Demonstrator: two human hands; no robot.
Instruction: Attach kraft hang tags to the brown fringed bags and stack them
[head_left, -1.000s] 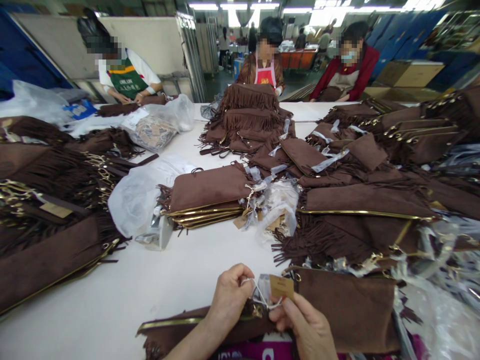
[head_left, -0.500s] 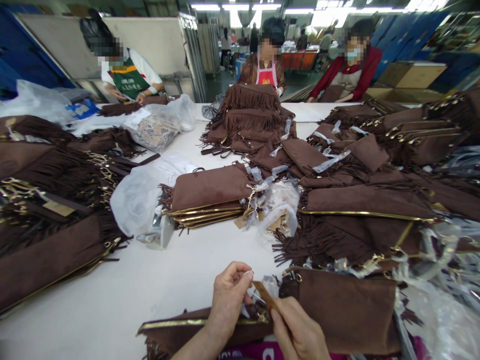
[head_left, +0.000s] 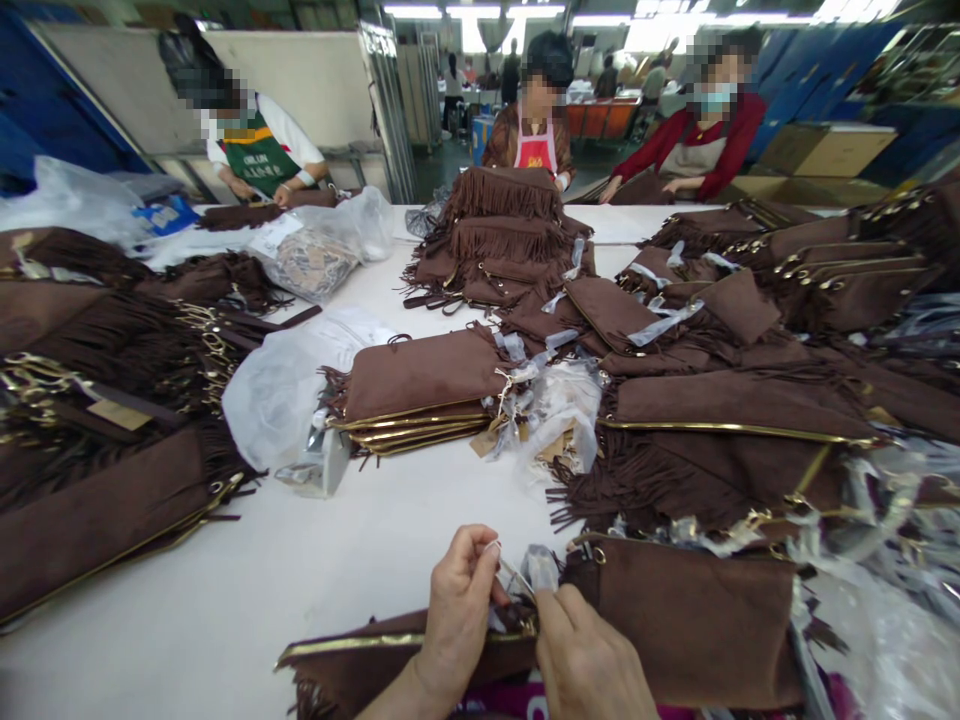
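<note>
On the near part of the white tabletop [head_left: 225, 600], a brown fringed bag [head_left: 367, 675] lies below the right hand [head_left: 589, 650], whose fingertips are hidden, so its grip cannot be told, and the left hand [head_left: 460, 605], pinching a thin white cord [head_left: 515, 573].

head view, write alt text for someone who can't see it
A left hand pinches a thin white string that leads to the right hand, over a brown gold-zipped pouch. Piles of fringed brown bags and clear plastic crowd the white table, with three people in aprons across it.
</note>
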